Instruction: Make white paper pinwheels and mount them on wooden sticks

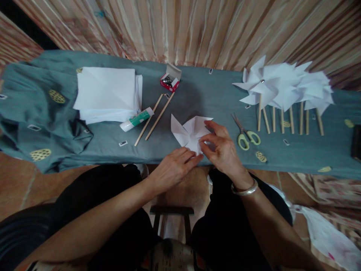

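Observation:
A white paper pinwheel (191, 132) with no stick lies at the table's front edge, its folded blades standing up. My right hand (222, 145) pinches its lower right blade between thumb and forefinger. At the near edge of the paper, my left hand (176, 165) has its fingers closed on the bottom part; the fingertips are partly hidden. Just right of my right hand rest scissors (244, 136) with yellow-green handles, blades pointing away. Two wooden sticks (159, 117) lie slanted to the left of the pinwheel.
A glue tube (137, 119) touches one stick. Behind the sticks sits an opened red box (170, 79) of small metal pins. White paper sheets (105, 90) are stacked at left. Several finished pinwheels (284, 84) on sticks overlap at right. A green cloth (220, 98) covers the narrow table.

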Available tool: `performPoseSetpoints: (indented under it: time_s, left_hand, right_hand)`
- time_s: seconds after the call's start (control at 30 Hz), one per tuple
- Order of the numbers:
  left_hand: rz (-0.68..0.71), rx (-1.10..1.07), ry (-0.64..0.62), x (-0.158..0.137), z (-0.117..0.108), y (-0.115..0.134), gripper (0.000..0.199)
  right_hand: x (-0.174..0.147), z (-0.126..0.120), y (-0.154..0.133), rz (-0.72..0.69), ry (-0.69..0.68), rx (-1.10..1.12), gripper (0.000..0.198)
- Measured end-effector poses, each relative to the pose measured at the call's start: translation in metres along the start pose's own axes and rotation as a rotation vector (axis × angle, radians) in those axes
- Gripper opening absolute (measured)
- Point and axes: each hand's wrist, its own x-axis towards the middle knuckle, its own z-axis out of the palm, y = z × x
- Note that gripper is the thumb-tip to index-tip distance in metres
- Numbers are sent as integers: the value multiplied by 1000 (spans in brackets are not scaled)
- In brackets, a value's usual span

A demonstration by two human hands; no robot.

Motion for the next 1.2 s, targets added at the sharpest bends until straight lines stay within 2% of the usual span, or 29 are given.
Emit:
performPoseSetpoints:
  time_s: [0.53,0.83,1.03,1.2]
  left_hand:
    - [-102,-139,18,0,-3,-1,24]
    - [-143,-126,61,0,-4,1,27]
    - [-123,-121,52,-2,-2,0,25]
    - [-115,-92,-4,-1,-4,0,23]
  right_hand:
    - [7,17,-8,-23,66,-68,10]
    - [9,21,-11,-8,38,-57,7]
    - [10,23,-11,-22,30,-87,8]
    - [9,24,-11,-31,27,-101,7]
